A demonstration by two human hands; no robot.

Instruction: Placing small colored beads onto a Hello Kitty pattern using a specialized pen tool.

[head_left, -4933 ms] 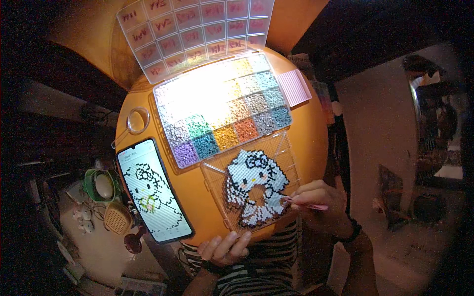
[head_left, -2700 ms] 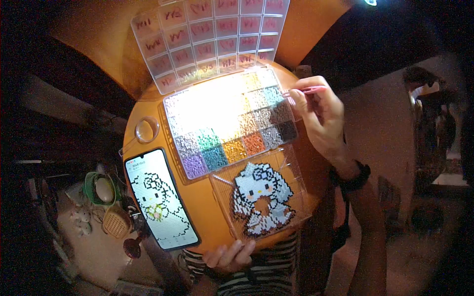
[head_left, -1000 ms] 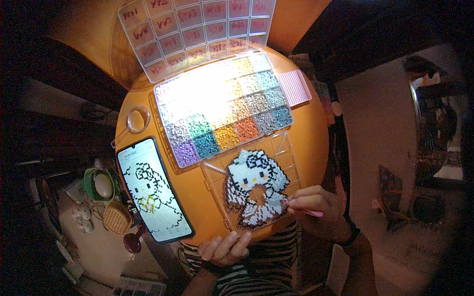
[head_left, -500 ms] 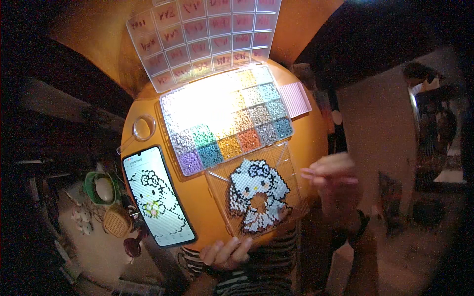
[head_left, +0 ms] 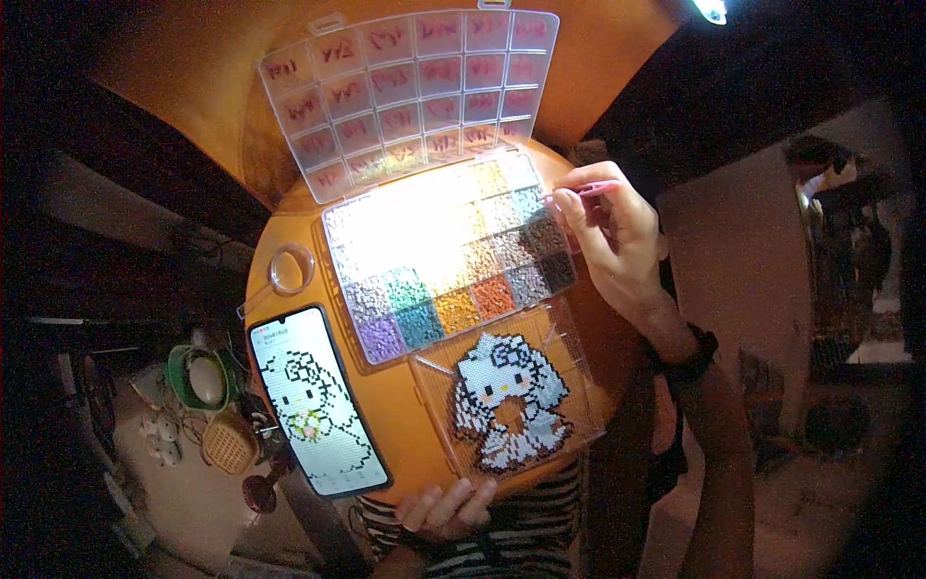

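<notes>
The right hand point(head_left: 622, 232) is pinching pink tweezers point(head_left: 598, 188) in its grip, their tips hovering at the right edge of the open bead box point(head_left: 457, 313). The box's clear lid point(head_left: 417, 92) is leaning back beyond its far edge. The bead picture point(head_left: 535, 425) is lying on a clear board point(head_left: 582, 442) just beside the box's near edge. The left hand point(head_left: 446, 510) is resting by the counter's point(head_left: 410, 439) near edge (whether it is gripping anything, I cannot tell). Orange counter is showing between board and phone point(head_left: 338, 455), which is lying along the left rim.
</notes>
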